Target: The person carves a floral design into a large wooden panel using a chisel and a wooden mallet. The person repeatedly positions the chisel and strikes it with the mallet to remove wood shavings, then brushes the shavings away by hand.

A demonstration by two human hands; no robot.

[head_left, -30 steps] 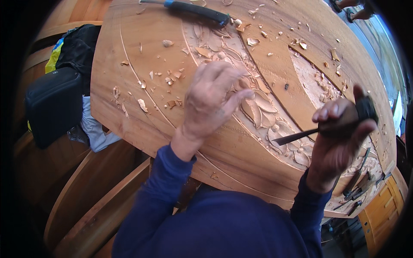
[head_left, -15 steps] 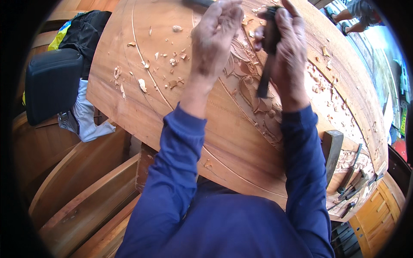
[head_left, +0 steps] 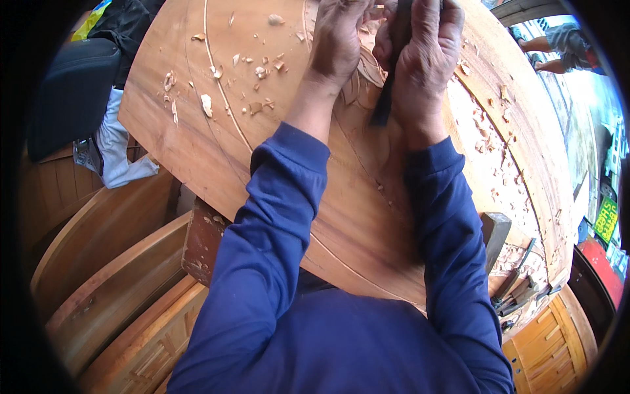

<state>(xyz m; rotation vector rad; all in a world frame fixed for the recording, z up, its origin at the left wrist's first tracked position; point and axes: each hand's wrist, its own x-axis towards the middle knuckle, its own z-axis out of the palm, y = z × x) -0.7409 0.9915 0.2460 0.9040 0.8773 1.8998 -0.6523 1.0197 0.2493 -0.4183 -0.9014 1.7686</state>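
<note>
My right hand is closed around a long, dark, bar-like tool whose exact kind I cannot make out. Its flat lower end slants down past my wrist, above the wood. Close beside it, near the upper edge, my left hand has its fingers curled. Their tips are partly cut off, so whatever they hold is hidden. Both hands are over a large curved wooden panel. Carved relief shows between my wrists, partly covered. Curled wood shavings lie scattered to the left of my hands.
At the right, a wooden block and several carving tools lie on the panel. More shavings cover its right side. A black padded object and white cloth are left. Curved boards stand below. A person's legs show upper right.
My hands have come closer together, with the dark tool still in the right one. My view has shifted, and the panel sits slightly farther left and higher.
</note>
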